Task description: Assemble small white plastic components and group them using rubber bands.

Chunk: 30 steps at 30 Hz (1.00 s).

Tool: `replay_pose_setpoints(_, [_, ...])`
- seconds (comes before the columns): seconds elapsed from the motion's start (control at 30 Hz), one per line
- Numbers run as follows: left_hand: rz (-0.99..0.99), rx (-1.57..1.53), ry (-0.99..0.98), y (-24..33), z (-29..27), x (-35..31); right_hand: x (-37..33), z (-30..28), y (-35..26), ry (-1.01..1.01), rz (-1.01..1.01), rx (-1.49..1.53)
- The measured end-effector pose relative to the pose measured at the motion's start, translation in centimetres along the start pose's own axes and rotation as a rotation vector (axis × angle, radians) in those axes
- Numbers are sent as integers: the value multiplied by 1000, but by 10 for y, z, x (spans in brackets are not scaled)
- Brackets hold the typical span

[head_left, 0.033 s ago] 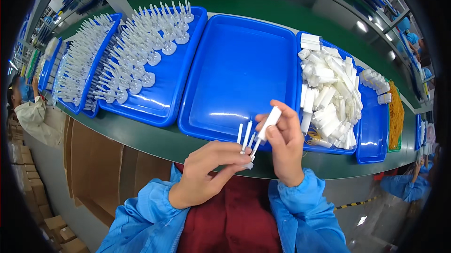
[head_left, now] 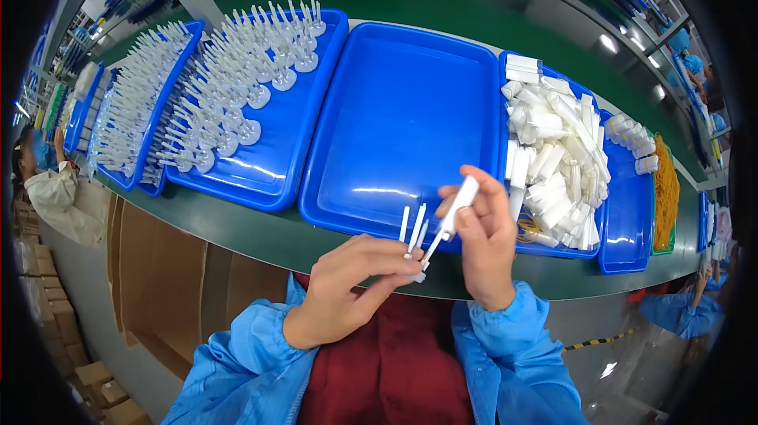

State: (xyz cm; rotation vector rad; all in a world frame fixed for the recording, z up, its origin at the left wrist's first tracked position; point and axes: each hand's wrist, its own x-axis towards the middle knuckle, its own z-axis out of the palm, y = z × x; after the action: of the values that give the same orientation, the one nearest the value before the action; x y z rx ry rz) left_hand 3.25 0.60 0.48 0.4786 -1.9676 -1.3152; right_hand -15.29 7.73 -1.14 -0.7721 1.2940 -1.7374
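Over the near edge of the bench, my left hand [head_left: 359, 289] pinches the base of a small piece with several thin white rods [head_left: 412, 229] standing up from it. Its base is mostly covered by my fingers. My right hand [head_left: 487, 239] is closed on a white rectangular sleeve [head_left: 460, 205], held tilted between thumb and fingers. A thin white stem [head_left: 433, 247] runs from the sleeve's lower end down toward the piece in my left hand. Whether the sleeve is fitted over that stem or just touches it, I cannot tell. Behind both hands lies a blue tray [head_left: 410, 109].
To the left, a blue tray [head_left: 264, 188] carries rows of clear round-based pieces with upright white rods [head_left: 260, 93]; more trays stand beyond. On the right, another tray holds a heap of white wrapped sleeves [head_left: 553, 164]. Yellow rubber bands [head_left: 666, 196] fill a green tray. Cardboard [head_left: 174, 267] stands below left.
My right hand has shifted slightly to the right with the white sleeve, a little farther from the rods. My left hand looks unmoved.
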Motion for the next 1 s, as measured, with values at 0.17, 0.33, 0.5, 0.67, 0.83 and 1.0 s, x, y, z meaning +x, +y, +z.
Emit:
replay_pose_setpoints(0.17, [33,88,72,0,4,-1,-21,3,11,-122,-97,-74])
replay_pose_setpoints(0.33, [155,161,138,-5,9,3,-27,3,14,-95,-240,-85])
replay_pose_setpoints(0.5, [230,274,52,-15,5,0,-22,-9,-14,-116,-425,-503])
replay_pose_setpoints(0.67, [191,238,107,-26,8,-5,-5,-84,-84,98,-599,-1306])
replay_pose_setpoints(0.83, [178,215,95,-31,16,-3,-19,-103,-103,-10,-294,-1717])
replay_pose_setpoints(1.0, [190,203,54,-30,22,4,-17,-116,-59,53,-506,-1605])
